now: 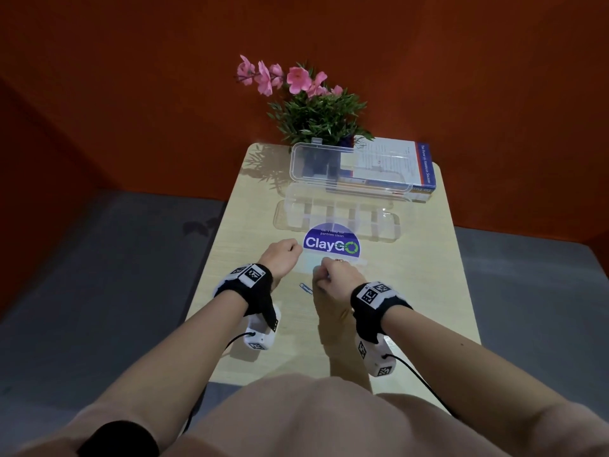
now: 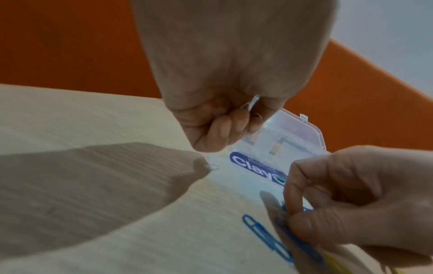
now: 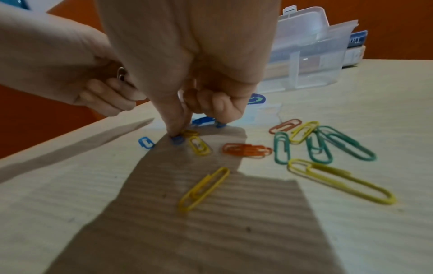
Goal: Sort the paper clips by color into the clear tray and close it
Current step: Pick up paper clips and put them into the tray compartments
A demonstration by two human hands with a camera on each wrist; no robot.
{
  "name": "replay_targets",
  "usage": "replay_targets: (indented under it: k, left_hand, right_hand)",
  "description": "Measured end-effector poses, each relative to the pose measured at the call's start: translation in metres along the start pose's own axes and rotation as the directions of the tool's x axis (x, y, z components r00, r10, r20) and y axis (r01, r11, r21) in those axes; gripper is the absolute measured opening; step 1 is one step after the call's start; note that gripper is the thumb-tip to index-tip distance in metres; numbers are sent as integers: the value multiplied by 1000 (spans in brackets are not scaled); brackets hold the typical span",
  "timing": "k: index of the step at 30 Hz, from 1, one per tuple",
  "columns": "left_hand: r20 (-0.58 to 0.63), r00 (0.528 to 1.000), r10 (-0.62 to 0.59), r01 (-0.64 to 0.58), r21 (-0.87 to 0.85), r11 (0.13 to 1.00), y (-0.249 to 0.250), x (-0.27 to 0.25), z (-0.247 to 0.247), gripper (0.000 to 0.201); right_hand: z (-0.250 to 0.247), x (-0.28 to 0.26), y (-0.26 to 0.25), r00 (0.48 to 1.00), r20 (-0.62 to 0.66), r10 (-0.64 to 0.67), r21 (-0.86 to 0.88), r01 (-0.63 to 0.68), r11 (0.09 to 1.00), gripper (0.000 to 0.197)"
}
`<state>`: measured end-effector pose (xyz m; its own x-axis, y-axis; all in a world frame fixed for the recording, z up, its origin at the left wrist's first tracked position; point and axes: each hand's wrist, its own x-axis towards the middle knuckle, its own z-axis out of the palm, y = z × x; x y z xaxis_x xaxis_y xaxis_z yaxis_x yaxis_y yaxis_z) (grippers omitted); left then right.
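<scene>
From the head cam it's a small light wood-grain table [image 1: 412,291] pushed against an orange wall [image 1: 131,77], grey floor either side, with pink artificial flowers [image 1: 296,94] and a book [image 1: 395,163] at the far end. The clear tray [image 1: 336,216] sits mid-table with its lid standing open, just behind a round purple ClayGo sticker [image 1: 331,244]. Both hands are curled near the sticker – left hand [image 1: 280,258] to its left, right hand [image 1: 336,278] just below it, with one blue clip [image 1: 305,287] lying on the table between the wrists. Left wrist cam: the left hand's fingers [image 2: 225,129] are curled in with what looks like a silvery clip tucked inside, raised above the table, tray behind it. The right hand's [image 2: 351,200] fingertips pinch down on a blue clip on the table, right beside the loose blue one [image 2: 264,235]. Right wrist cam: thumb and forefinger [image 3: 175,120] are pressed together onto that pinched blue clip [image 3: 176,140] at the table – other fingers folded. Yellow clips [image 3: 339,179], green clips [image 3: 318,146] and orange clips [image 3: 246,150] are scattered to the hand's right, well short of the tray.
</scene>
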<state>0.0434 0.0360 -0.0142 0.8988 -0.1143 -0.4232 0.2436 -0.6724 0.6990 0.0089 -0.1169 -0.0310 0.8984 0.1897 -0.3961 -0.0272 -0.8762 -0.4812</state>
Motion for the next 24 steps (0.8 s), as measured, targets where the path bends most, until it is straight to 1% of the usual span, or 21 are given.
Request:
replay_targets:
  k: [2,4,6,7,9,10,12,14,15,17,20,22,24]
  left_hand:
    - [-9,1000,14,-14,-18,1000,5,2,0,35]
    - [-17,1000,16,-18,-67,998,8,4,1,36]
    - [-10,1000,8,-10,-150,989,12,5,3,34]
    - [-3,1000,2,-2,-191,982,13,5,4,32]
    - [14,1000,-2,6,-237,971,17,6,3,29]
    - [23,1000,10,-4,-235,972,18,7,3,29]
    - [46,998,42,-32,-198,980,19,11,0,29]
    - [69,996,58,-43,-204,978,16,16,-1,30]
    - [77,995,58,-39,-234,971,15,19,-2,30]
    - [96,995,38,-3,-339,941,17,21,-3,30]
    - [97,994,-51,93,-505,858,26,29,-11,28]
    - [62,990,-125,139,-547,825,36,37,-21,27]
    - [12,985,-172,153,-526,837,51,47,-32,31]
  right_hand:
    - [-3,-1,0,1000,9,-2,-3,2,1000,8]
    - [-6,-2,1,1000,7,7,47,-7,999,8]
    - [-8,-4,4,998,2,56,193,-56,980,7]
    - [-9,-4,5,995,5,102,306,-99,947,6]
    - [-11,-7,8,979,37,199,538,-187,822,8]
    - [-13,-8,10,974,55,219,622,-205,756,12]
    - [-18,-10,14,974,80,213,733,-203,650,19]
    - [-23,-13,16,968,102,227,821,-211,531,12]
    - [-25,-13,18,964,114,242,856,-219,469,10]
    - [-29,-14,23,952,145,269,903,-238,357,16]
    - [-35,-21,28,935,223,275,941,-280,191,14]
    - [-37,-26,33,922,264,283,954,-292,61,11]
    - [-37,-28,40,917,277,288,959,-284,-20,14]
